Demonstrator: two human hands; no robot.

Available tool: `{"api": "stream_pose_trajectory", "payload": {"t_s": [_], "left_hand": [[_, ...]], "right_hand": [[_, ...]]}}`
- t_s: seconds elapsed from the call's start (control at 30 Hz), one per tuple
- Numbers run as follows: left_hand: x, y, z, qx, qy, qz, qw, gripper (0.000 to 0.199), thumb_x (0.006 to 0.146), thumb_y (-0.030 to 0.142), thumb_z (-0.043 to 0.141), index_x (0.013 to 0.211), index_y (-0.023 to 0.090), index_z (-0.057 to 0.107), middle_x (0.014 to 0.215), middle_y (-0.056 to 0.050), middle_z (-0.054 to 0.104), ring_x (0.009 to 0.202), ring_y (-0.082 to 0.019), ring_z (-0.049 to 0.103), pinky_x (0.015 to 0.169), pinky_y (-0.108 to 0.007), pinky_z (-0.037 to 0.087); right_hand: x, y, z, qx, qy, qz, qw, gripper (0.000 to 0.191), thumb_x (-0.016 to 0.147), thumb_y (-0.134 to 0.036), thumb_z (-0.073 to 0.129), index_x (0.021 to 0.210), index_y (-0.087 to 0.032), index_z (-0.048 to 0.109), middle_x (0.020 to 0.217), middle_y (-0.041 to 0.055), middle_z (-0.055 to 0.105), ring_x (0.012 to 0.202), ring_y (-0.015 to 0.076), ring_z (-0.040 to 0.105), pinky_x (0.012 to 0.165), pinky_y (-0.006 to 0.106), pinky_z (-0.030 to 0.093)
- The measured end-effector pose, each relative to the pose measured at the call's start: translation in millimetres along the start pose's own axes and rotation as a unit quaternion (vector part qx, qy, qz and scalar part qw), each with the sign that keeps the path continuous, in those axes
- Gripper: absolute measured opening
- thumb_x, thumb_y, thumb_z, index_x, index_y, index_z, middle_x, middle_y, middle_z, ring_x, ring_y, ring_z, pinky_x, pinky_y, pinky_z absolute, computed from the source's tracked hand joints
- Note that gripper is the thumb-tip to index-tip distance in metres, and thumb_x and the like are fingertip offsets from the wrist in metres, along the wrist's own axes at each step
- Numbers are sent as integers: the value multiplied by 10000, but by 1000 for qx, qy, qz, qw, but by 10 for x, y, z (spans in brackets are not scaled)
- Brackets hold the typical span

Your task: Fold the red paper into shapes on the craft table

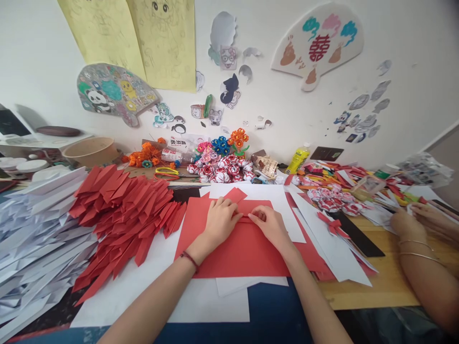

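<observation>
Both hands work over a red paper sheet (236,258) lying on white paper. My left hand (223,219) presses and pinches the left end of a narrow folded red paper strip (245,220). At the strip's right end, my right hand (269,223) pinches it between thumb and fingers. Just behind my left hand lies a small red paper piece (236,194). To the left spreads a large pile of folded red paper pieces (125,210), beside a heap of folded white paper pieces (39,243).
Red-and-white paper flowers (227,169) sit at the back, near yellow-handled scissors (167,172) and a yellow bottle (298,158). At right are white paper strips (333,243), a black strip (360,234) and another person's hands (409,222). A round tan container (91,150) stands back left.
</observation>
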State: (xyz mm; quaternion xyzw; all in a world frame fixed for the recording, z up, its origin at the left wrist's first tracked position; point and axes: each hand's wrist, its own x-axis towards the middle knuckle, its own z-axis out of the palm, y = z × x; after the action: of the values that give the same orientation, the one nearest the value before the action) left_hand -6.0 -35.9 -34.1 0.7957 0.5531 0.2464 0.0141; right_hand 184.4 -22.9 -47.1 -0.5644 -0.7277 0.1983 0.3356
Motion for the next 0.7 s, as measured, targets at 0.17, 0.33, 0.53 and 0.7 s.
{"api": "stream_pose_trajectory", "payload": {"t_s": [0.17,0.33,0.53,0.7], "left_hand": [[23,-6,30,-20,-16,-18,999,143,870,360,609,870,218,623,972,-26,638,976,-220,511,799,-355,351],[35,-30,60,-48,-31,-42,997,124,856,349,613,875,228,631,1001,-26,632,1013,-231,511,820,-368,359],[44,-49,67,-59,-37,-36,997,133,855,364,606,879,237,642,1008,-25,627,1018,-237,509,832,-378,359],[48,-55,71,-57,-42,-28,997,122,829,337,640,876,225,631,1020,-32,631,1017,-238,512,830,-370,347]], "right_hand": [[-2,-2,6,-18,-2,-2,1000,155,799,-370,637,786,-218,614,680,-16,564,612,150,508,579,290,397],[-12,-31,0,-21,-3,-12,1000,123,775,-333,650,787,-219,605,708,-13,559,641,149,510,596,284,403],[-12,-47,-9,-24,-8,-6,1000,92,758,-298,645,784,-216,609,716,-8,564,651,151,517,608,288,411],[-15,-31,-8,-17,-9,-11,1000,90,759,-290,642,811,-218,626,758,0,570,673,154,526,628,295,430]]}}
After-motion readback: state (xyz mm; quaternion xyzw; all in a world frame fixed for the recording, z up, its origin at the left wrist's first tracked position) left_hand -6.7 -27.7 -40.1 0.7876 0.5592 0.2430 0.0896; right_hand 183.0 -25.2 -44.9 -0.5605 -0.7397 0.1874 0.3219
